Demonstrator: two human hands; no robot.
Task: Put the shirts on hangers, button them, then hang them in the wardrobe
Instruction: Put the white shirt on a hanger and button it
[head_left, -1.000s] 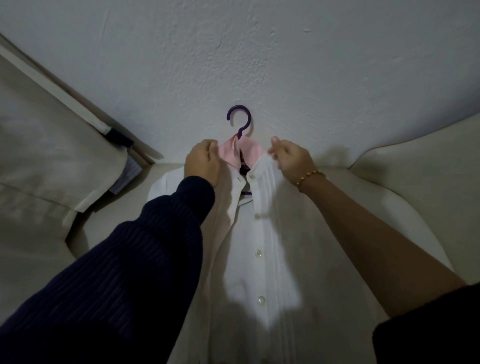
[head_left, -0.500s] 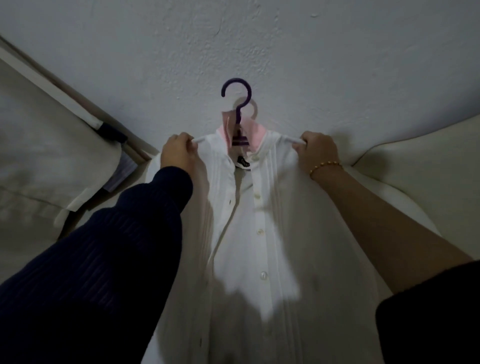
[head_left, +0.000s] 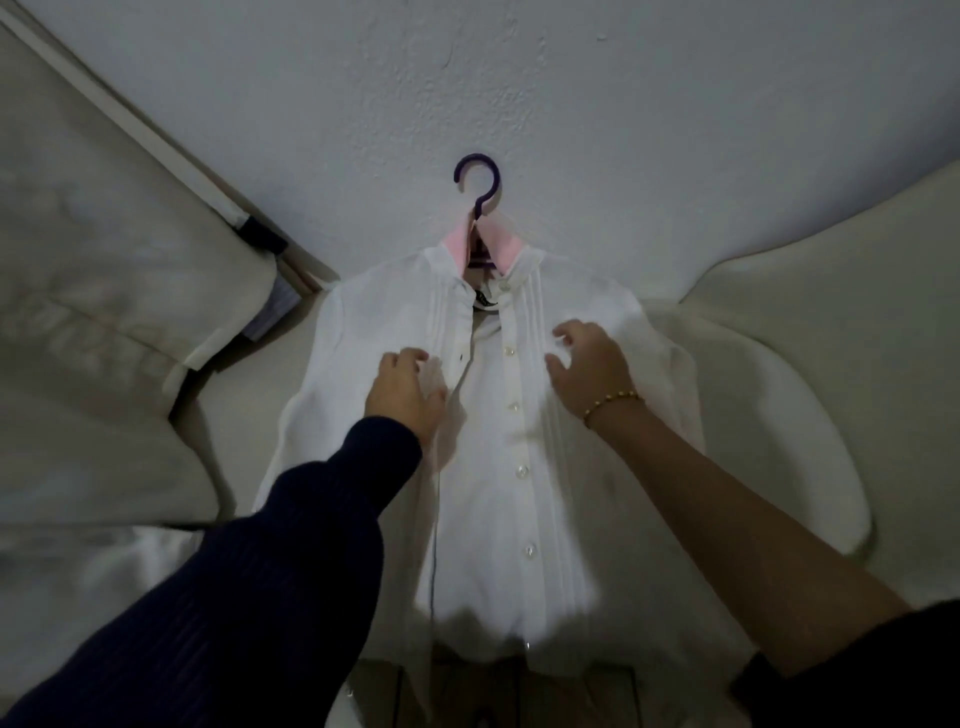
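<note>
A pale textured wall (head_left: 571, 93) fills the top of the view. A cream fabric cover (head_left: 104, 270) hangs at the left, with a light pole (head_left: 130, 111) running diagonally along it into a black connector (head_left: 262, 235). More cream cloth (head_left: 831, 312) bulges at the right edge.

Both arms reach forward, left hand (head_left: 404, 396) and right hand (head_left: 589, 370) fingers loosely spread.

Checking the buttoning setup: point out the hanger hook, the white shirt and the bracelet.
hanger hook (head_left: 480, 179): head view, purple curve.
white shirt (head_left: 511, 499): head view, button placket.
bracelet (head_left: 613, 402): head view, beads on wrist.
</note>
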